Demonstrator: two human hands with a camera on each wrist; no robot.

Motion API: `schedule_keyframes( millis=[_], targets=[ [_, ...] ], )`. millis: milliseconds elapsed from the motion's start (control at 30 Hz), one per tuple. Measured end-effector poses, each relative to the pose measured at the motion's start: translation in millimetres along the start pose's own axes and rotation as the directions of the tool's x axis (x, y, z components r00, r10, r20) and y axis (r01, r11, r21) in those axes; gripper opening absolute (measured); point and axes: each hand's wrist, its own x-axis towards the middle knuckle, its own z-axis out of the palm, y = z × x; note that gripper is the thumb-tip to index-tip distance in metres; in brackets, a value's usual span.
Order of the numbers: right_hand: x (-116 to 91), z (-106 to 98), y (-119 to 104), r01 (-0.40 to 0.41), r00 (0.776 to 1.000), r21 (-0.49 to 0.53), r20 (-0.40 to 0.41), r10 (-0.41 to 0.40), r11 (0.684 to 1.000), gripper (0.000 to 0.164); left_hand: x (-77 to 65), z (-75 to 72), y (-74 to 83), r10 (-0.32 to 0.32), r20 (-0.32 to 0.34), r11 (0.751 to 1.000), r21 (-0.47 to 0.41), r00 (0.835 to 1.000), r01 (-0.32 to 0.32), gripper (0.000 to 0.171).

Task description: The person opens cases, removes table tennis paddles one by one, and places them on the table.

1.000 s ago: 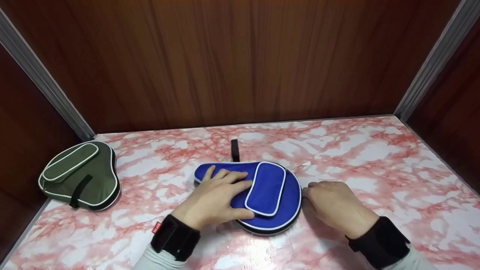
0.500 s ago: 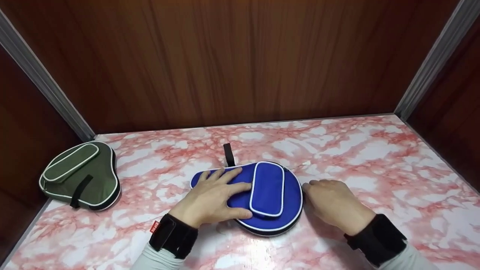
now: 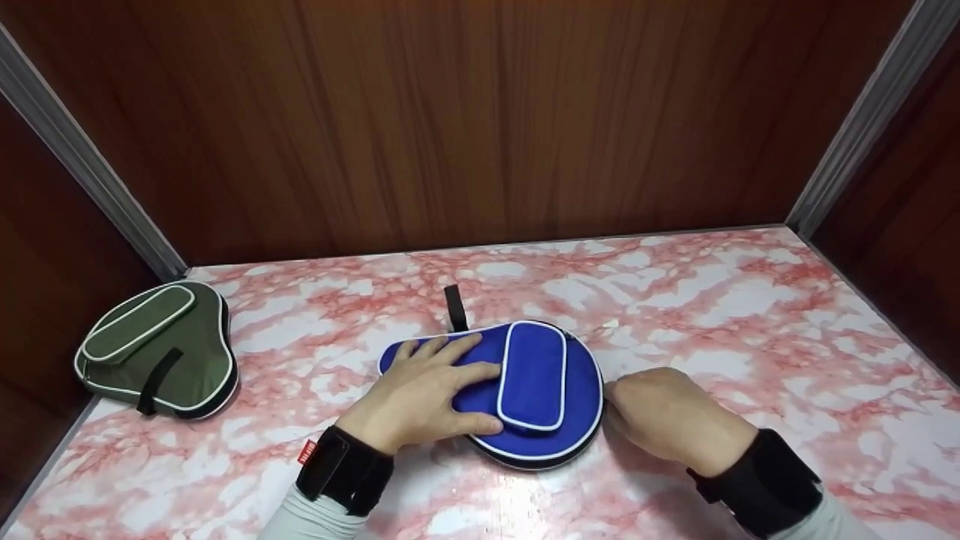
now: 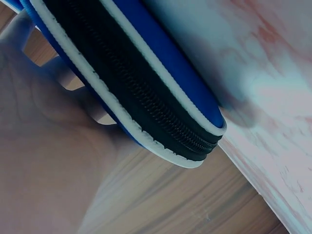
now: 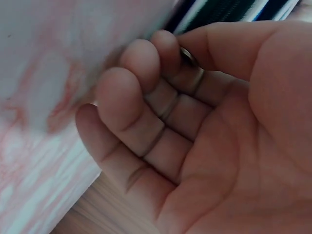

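Note:
A blue table tennis paddle case [image 3: 585, 375] with white piping lies flat, its narrow end to the left. My left hand [image 3: 424, 394] rests on that narrow part with fingers spread, thumb beside the raised pocket [image 3: 532, 375]. In the left wrist view the black zipper [image 4: 146, 95] runs closed round the case's side. At the round right edge is my right hand [image 3: 667, 412], fingers curled. The right wrist view shows its thumb and index finger pinching a small metal zipper pull [image 5: 187, 56], mostly hidden by the fingers.
A green paddle case [image 3: 195, 360] with a black strap lies at the far left. A black strap [image 3: 454, 307] sticks out behind the blue case. Wood panels [image 3: 480, 127] close off the back and sides of the red-and-white table [image 3: 712, 300].
The blue case has turned slightly and shifted a little left under the left hand, its strap swinging left. The right hand stays at the case's right edge, its knuckles slightly lower.

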Motion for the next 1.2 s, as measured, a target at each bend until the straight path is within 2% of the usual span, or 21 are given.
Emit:
schedule_keyframes(
  millis=[100,433,633,733,900,1067,1133,1200],
  targets=[
    [-1.2,-2.4,-2.5,0.012,1.0,0.008,0.016,-0.012,1.0,0.024,0.3,-0.1,0.4,-0.004,0.001,1.0,0.001,1.0,0.004,0.071],
    [-5.1,-3.9,-5.3,0.047,0.999,0.019,0.001,-0.047,0.999,0.025,2.5,0.6,3.2,-0.024,-0.007,1.0,-0.003,1.0,0.024,0.071],
    [-5.1,-6.7,-5.9,0.046,0.997,0.04,0.062,-0.048,0.998,0.026,2.9,2.7,4.5,-0.042,-0.015,0.999,-0.034,0.999,0.042,0.071],
    [-4.4,-6.7,-4.5,0.051,0.996,0.053,0.068,-0.054,0.997,0.026,3.3,3.8,6.4,-0.064,-0.018,0.998,-0.032,0.998,0.063,0.073],
    [-0.5,-5.3,0.1,0.005,0.997,0.059,0.072,-0.009,0.998,0.024,4.5,2.1,10.1,-0.083,0.016,0.996,-0.039,0.996,0.084,0.072],
    [3.9,-1.9,4.6,-0.055,0.996,0.023,0.066,0.053,0.998,0.027,1.0,-7.2,3.6,-0.05,0.069,0.987,-0.15,0.996,0.06,0.06],
    [5.8,-0.3,6.7,-0.072,0.996,0.014,0.057,0.071,0.997,0.028,-1.1,-9.3,0.0,-0.046,0.061,0.982,-0.178,0.997,0.056,0.058],
    [8.0,1.1,9.0,-0.089,0.995,0.02,0.051,0.088,0.996,0.029,-2.5,-8.8,-2.2,-0.049,0.038,0.985,-0.161,0.998,0.054,0.058]
  ],
)
